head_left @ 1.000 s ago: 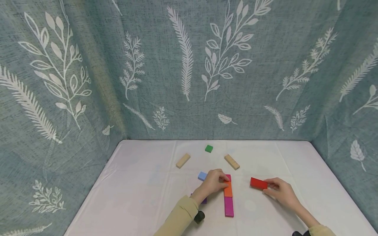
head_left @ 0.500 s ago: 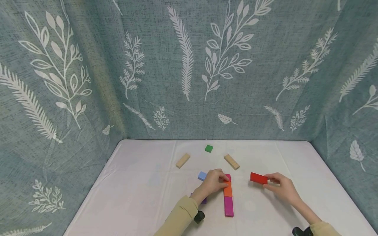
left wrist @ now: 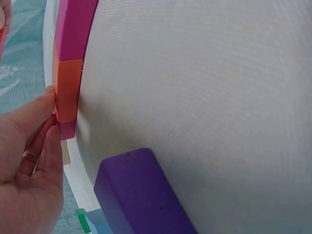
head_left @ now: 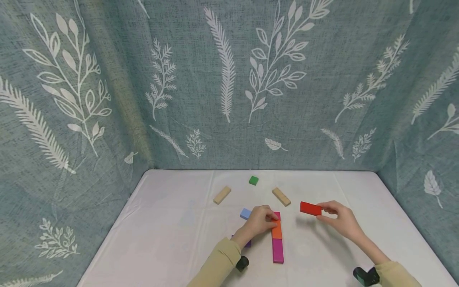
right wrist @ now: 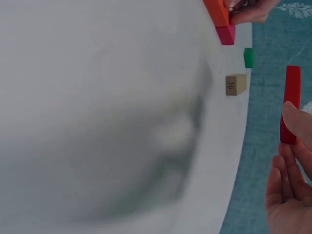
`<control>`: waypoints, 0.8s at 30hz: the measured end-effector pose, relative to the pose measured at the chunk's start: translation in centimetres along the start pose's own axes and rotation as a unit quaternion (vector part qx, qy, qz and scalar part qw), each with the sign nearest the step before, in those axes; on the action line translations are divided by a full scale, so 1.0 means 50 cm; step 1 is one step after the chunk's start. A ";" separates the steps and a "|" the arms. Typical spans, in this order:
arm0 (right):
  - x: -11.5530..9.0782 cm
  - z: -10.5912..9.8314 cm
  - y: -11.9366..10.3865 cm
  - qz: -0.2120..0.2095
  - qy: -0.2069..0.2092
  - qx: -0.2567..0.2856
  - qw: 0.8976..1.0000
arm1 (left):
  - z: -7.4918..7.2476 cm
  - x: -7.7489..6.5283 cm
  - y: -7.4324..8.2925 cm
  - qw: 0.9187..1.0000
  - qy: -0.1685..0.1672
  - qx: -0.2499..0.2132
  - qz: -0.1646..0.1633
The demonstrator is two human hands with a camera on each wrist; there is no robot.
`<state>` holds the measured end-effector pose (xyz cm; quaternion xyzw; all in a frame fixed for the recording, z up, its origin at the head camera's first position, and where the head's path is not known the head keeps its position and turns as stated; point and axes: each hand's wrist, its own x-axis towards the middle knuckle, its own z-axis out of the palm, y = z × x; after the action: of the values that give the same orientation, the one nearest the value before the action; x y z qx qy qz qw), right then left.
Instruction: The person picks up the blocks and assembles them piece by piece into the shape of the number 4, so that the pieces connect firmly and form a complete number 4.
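White table (head_left: 161,231): broad room toward left edge
Left hand (head_left: 259,221): narrow, pinching orange block (head_left: 277,232)
Right hand (head_left: 342,220): pinching red block (head_left: 310,208) aloft

Left sleeve (head_left: 215,266) is plain pale khaki; black cylindrical left-wrist camera (head_left: 242,264) sits beside it. Right sleeve (head_left: 397,275), well rightward, matches; black right-wrist camera (head_left: 366,276).

Soft shadows, even light, dimmer wrist views

R wrist cam | wood blk (right wrist: 236,85) end face | sideways chars, poss. "10", unclear
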<state>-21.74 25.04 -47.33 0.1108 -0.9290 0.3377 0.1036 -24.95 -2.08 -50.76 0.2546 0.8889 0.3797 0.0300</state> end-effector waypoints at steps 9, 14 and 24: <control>0.024 -0.005 -0.022 -0.006 -0.006 0.003 1.000 | 0.001 0.001 0.001 1.000 -0.006 0.004 -0.022; 0.037 -0.008 -0.031 -0.018 -0.004 0.005 1.000 | 0.001 0.002 0.003 0.999 -0.012 0.004 -0.033; 0.057 -0.008 -0.040 -0.014 -0.019 0.016 1.000 | 0.002 0.001 0.005 1.000 -0.006 0.005 -0.029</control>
<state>-23.86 23.42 -45.07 0.1318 -0.9235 0.3490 0.0891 -24.88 -1.84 -50.64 0.2307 0.8975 0.3731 0.0452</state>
